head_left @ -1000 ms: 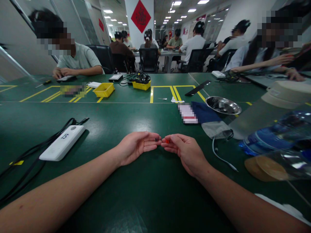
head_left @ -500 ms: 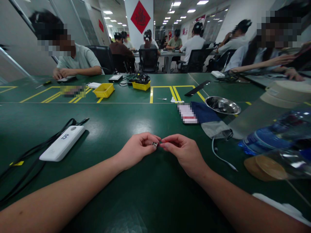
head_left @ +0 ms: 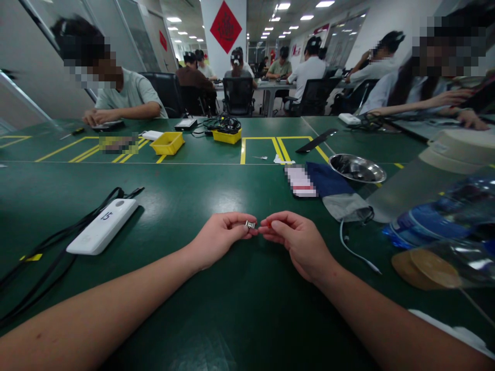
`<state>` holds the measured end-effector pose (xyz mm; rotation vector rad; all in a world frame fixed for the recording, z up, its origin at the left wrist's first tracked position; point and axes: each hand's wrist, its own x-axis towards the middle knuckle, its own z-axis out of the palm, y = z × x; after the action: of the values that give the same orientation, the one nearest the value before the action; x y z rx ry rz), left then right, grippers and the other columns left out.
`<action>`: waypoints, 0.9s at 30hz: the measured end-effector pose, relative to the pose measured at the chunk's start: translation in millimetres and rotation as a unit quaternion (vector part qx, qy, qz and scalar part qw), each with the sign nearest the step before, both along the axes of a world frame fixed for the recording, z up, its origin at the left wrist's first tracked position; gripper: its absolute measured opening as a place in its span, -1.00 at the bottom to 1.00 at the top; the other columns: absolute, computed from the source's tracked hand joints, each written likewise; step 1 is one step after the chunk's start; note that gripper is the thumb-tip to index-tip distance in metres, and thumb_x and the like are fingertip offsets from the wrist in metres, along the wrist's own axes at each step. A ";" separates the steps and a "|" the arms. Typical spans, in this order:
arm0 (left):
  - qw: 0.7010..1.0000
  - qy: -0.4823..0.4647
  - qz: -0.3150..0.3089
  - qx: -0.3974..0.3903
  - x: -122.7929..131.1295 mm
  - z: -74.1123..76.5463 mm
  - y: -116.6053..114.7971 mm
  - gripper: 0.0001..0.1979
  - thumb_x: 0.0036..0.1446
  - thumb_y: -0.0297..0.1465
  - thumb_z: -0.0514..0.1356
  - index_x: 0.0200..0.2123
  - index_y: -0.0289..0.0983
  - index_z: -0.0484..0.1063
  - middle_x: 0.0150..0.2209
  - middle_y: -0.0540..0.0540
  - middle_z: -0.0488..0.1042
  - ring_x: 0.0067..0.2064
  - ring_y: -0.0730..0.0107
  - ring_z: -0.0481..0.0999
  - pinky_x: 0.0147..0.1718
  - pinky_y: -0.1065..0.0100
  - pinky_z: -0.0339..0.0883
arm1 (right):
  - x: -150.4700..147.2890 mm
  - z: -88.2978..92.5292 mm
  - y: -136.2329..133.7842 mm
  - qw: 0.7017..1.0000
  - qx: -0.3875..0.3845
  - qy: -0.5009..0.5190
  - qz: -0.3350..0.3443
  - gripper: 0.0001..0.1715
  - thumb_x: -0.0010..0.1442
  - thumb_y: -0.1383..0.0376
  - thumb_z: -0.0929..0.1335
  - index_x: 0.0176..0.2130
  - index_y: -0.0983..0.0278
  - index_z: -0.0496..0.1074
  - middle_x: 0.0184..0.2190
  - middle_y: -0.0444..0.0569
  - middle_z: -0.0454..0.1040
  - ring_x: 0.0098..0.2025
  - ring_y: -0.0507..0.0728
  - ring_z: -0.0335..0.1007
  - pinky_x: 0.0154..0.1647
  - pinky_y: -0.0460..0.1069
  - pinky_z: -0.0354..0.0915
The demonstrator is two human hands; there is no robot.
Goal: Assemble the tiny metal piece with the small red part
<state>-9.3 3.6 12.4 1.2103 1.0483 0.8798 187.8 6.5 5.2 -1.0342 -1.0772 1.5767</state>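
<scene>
Left hand (head_left: 220, 238), right hand (head_left: 299, 239) bare (left forearm (head_left: 110, 312): small spot (head_left: 38, 336)).

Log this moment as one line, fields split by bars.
left hand: holds small silvery piece | right hand: holds small orange-red piece | spacing: hands close together | surface: green table

One part (head_left: 251, 225) is silvery, another piece (head_left: 269, 224) reddish, the tabletop (head_left: 185, 188) green with yellow lines (head_left: 243, 151).

Office with black chairs (head_left: 238, 96), green worktable (head_left: 185, 180) and ceiling lights (head_left: 283, 6)
</scene>
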 end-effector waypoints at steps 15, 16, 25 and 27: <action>0.999 0.037 -0.006 0.005 0.3 2.4 -0.7 -0.74 0.11 -0.40 0.25 -0.10 -0.30 0.55 -0.22 -0.15 0.61 -0.21 0.33 0.55 -0.19 0.35 0.36 | -1.4 -0.6 -1.6 0.997 0.043 -0.066 0.019 -0.86 0.14 0.29 0.42 -0.26 0.29 0.53 -0.27 0.00 0.59 -0.24 0.13 0.58 -0.14 0.06 0.48; 0.999 0.037 -0.004 0.010 0.3 2.6 -0.7 -0.75 0.11 -0.40 0.25 -0.11 -0.30 0.55 -0.23 -0.14 0.61 -0.22 0.34 0.54 -0.21 0.36 0.35 | -1.7 -0.4 -2.1 0.996 0.050 -0.074 0.023 -0.86 0.14 0.29 0.42 -0.26 0.29 0.53 -0.27 0.00 0.59 -0.24 0.12 0.58 -0.14 0.05 0.47; 0.998 0.053 -0.028 0.037 -0.8 -1.0 -1.5 -0.67 0.11 -0.39 0.24 -0.02 -0.25 0.50 -0.39 -0.03 0.56 -0.47 0.47 0.43 -0.47 0.43 0.22 | 0.0 -2.2 -3.1 0.994 0.070 -0.077 0.041 -0.84 0.15 0.27 0.42 -0.23 0.27 0.53 -0.23 0.00 0.60 -0.27 0.11 0.57 -0.16 0.06 0.46; 0.997 0.050 -0.045 0.035 -0.7 -2.0 -1.3 -0.65 0.12 -0.40 0.23 0.01 -0.26 0.48 -0.32 -0.06 0.58 -0.39 0.42 0.49 -0.39 0.41 0.27 | 0.5 -1.8 -3.1 0.993 0.075 -0.078 0.045 -0.84 0.16 0.27 0.42 -0.23 0.26 0.53 -0.22 0.01 0.60 -0.25 0.11 0.57 -0.15 0.06 0.45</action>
<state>-10.0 2.4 10.5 1.3619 1.0411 0.7997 188.3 3.4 3.4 -1.0328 -1.3442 1.4791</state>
